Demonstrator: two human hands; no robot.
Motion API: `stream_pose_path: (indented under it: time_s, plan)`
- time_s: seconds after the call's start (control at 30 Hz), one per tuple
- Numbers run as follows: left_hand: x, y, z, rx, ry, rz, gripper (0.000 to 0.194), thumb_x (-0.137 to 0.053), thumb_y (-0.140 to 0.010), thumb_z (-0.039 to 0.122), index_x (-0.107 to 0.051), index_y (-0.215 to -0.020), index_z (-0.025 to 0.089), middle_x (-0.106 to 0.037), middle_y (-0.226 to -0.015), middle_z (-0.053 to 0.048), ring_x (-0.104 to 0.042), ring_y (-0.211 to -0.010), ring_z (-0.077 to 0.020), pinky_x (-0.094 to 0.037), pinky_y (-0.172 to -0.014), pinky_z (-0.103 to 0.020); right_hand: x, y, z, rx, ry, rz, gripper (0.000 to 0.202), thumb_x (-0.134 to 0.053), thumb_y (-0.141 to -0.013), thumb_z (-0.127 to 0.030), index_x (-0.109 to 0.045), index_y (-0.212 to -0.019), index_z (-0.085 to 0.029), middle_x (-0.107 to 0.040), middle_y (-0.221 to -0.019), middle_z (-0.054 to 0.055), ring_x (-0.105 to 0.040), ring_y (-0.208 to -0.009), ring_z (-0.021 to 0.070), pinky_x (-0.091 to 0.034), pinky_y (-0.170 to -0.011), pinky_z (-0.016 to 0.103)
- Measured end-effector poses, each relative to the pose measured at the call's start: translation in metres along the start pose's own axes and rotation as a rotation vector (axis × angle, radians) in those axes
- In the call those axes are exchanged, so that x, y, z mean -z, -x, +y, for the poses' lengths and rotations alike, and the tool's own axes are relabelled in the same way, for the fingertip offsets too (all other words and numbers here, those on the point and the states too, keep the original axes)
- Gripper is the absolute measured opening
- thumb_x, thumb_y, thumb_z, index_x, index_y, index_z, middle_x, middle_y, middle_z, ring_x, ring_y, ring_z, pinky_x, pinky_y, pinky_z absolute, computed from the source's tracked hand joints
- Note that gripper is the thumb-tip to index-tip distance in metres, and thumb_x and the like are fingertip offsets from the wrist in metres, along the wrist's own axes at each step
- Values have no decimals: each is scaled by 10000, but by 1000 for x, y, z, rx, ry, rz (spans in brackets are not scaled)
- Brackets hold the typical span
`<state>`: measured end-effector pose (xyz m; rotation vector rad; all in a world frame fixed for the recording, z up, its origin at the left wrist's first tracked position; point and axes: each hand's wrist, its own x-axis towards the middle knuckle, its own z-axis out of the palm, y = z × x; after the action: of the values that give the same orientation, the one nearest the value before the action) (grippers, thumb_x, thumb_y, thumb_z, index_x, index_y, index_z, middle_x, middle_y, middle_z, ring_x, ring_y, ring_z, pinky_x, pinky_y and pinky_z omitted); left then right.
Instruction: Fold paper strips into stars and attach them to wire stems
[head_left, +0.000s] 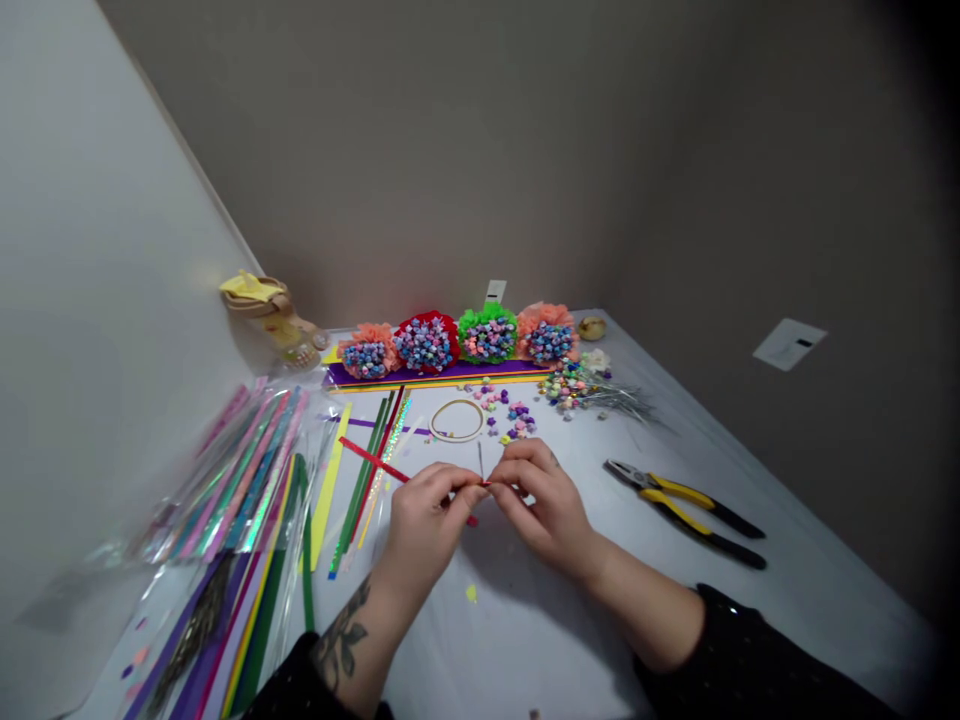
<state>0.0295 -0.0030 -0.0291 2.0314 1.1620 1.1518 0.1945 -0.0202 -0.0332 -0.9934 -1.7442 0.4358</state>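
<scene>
A narrow red paper strip (pixel 371 458) is pinched in my left hand (pixel 429 515), its long end sticking out to the upper left. The fingertips of my right hand (pixel 546 508) close on the small red end of this strip, touching the left fingertips. A thin silvery wire (pixel 481 458) rises between the two hands; which fingers hold it cannot be seen. Just beyond the hands lie a round hoop (pixel 457 421) and several small folded paper stars (pixel 520 419). Left of my left hand are loose green strips (pixel 365 478) and a yellow strip (pixel 330 490).
Pliers (pixel 686 510) with yellow and black handles lie to the right. Star-tipped wires (pixel 622 398) are bunched behind them. Crepe-paper flowers (pixel 487 335) line the back by the wall. Clear bags of paper strips (pixel 240 480) cover the left side, near a yellow-topped ornament (pixel 270 312).
</scene>
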Motion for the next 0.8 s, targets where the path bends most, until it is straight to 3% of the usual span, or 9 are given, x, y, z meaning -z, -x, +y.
stream_pose_path:
  time_s: [0.17,0.3,0.4,0.5,0.63,0.8]
  plan:
    - [-11,0,-11,259,11,-248,123,-622,-753,151,-720,-813,193,-722,-830,-42,-653,-752,-172,-534,-700,-286,-4,-4,7,-398,-311,43,138,-548,-830,-220,-567,-698,-185,-510,-800,30,-510,-766,159,-420,-668,285]
    - [-9,0,-9,442,361,-163,365,-721,-680,294,-659,-1011,153,-685,-1006,-104,-646,-764,-186,-550,-612,-284,-7,-5,11,-531,-479,25,200,-564,-815,-293,-551,-650,-181,-483,-762,13,-487,-719,146,-400,-660,282]
    - [-2,-1,-6,374,570,-38,551,-712,-693,445,-577,-1146,161,-658,-1046,-125,-633,-867,-208,-544,-629,-276,-8,-4,10,-531,-479,-10,222,-566,-811,-299,-536,-623,-183,-483,-740,9,-486,-707,146,-399,-673,290]
    - [4,-3,-5,272,435,36,404,-610,-796,438,-611,-1102,173,-659,-1043,-117,-617,-935,-208,-520,-733,-302,-7,-4,7,-477,-375,-20,172,-574,-797,-268,-564,-645,-187,-514,-752,19,-505,-737,159,-412,-697,302]
    - [4,-5,-4,180,47,-116,92,-601,-800,236,-672,-794,178,-673,-852,-58,-612,-876,-195,-477,-766,-311,-8,-4,5,-406,-210,-24,139,-564,-792,-220,-578,-657,-187,-520,-768,30,-513,-740,161,-412,-635,280]
    - [2,-4,-4,111,-29,-187,138,-522,-859,214,-629,-777,180,-649,-802,-36,-602,-810,-174,-465,-725,-293,-9,-1,7,-343,-104,-21,87,-545,-805,-186,-596,-735,-184,-525,-810,36,-514,-690,146,-402,-569,261]
